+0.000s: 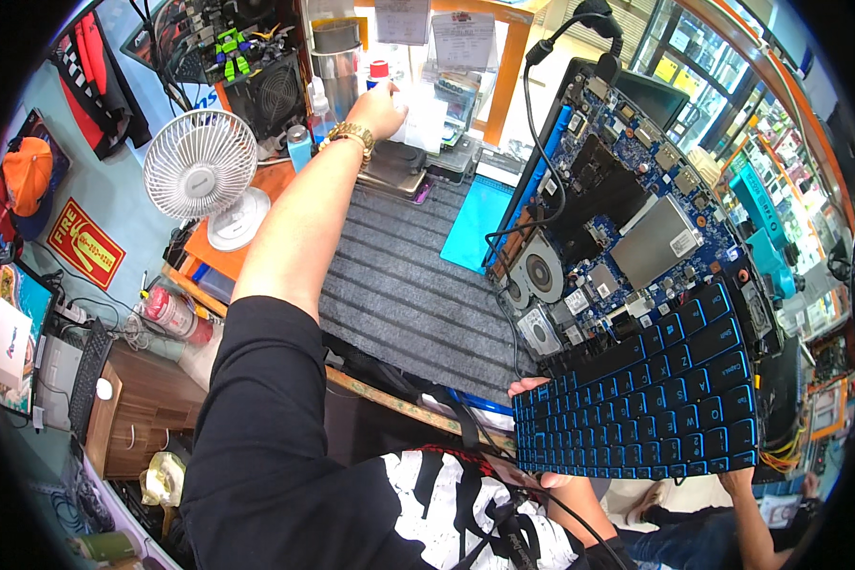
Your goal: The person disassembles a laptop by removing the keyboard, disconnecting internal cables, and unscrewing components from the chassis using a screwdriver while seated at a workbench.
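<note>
My left hand (378,112), with a gold watch on the wrist, is stretched out to the far end of the bench. Its fingers are closed at a red-capped bottle (378,70), whose lower part the hand hides. My right hand (555,481) grips one end of a black laptop keyboard (636,404) with blue-edged keys, tilted up and seen upside down. Most of this hand is hidden by the keyboard. Just beyond the keyboard stands an opened laptop (627,209) with its blue circuit board, fan and drive exposed.
A ribbed grey mat (399,271) covers the bench, with a light-blue pad (480,223) on it. A white fan (199,171) stands at left. A black cable (562,180) hangs over the laptop. Another person's hand (737,481) is at the keyboard's lower right edge.
</note>
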{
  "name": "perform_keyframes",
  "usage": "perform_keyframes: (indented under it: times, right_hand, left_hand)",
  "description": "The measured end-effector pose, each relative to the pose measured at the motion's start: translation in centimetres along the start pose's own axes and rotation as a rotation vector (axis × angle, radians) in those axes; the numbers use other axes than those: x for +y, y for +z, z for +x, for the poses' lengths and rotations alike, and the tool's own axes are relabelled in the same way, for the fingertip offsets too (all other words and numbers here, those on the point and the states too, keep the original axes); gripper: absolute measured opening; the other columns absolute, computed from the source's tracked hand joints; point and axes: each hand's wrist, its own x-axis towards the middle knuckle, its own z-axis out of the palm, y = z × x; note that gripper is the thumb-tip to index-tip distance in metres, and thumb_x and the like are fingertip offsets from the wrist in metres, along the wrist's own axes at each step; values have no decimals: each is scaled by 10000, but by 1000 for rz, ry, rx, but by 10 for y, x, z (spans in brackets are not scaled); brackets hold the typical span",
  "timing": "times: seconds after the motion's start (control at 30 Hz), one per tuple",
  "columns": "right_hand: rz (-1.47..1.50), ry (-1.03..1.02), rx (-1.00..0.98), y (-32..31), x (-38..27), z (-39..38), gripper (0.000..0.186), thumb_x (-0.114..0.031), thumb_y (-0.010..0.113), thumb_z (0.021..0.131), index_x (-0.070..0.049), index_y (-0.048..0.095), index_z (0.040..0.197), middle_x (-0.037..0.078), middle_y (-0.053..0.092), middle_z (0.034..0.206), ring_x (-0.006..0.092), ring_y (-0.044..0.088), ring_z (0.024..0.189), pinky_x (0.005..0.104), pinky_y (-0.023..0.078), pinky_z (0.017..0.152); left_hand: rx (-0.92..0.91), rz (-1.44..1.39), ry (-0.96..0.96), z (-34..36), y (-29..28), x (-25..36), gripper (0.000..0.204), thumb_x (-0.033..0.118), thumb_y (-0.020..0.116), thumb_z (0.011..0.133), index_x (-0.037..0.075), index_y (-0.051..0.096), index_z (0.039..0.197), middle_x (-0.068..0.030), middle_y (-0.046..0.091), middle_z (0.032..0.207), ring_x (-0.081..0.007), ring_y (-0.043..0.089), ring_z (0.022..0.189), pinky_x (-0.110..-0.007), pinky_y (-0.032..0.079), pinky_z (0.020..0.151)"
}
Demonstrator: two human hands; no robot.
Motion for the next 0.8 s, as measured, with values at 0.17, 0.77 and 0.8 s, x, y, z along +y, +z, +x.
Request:
perform_keyframes:
  times: [0.17,0.77,0.8]
  right_hand:
    - [0,-35,-7,-2,1,2,1435,-755,1032,582,60,426,1595,264,512,1558,418,578,1446,591,464,1246]
    - [35,-2,0,-3,6,-1,1467,-748,1043,559,39,410,1623,247,498,1583,399,574,1465,579,471,1258]
    - [35,-4,3,-3,6,0,1463,-748,1042,563,39,411,1623,247,498,1583,400,574,1467,579,472,1258]
  left_hand:
    - [85,133,-34,-22,-24,29,486,312,836,960,27,699,1329,-256,806,1152,-431,786,1107,-504,616,1004]
    - [45,-161,-427,-150,-57,-91,522,443,879,936,-32,783,1130,-150,805,854,-232,759,655,-380,600,685]
    - [75,-161,-336,-146,-48,-100,529,443,879,938,-30,783,1156,-150,812,888,-247,773,712,-394,601,731]
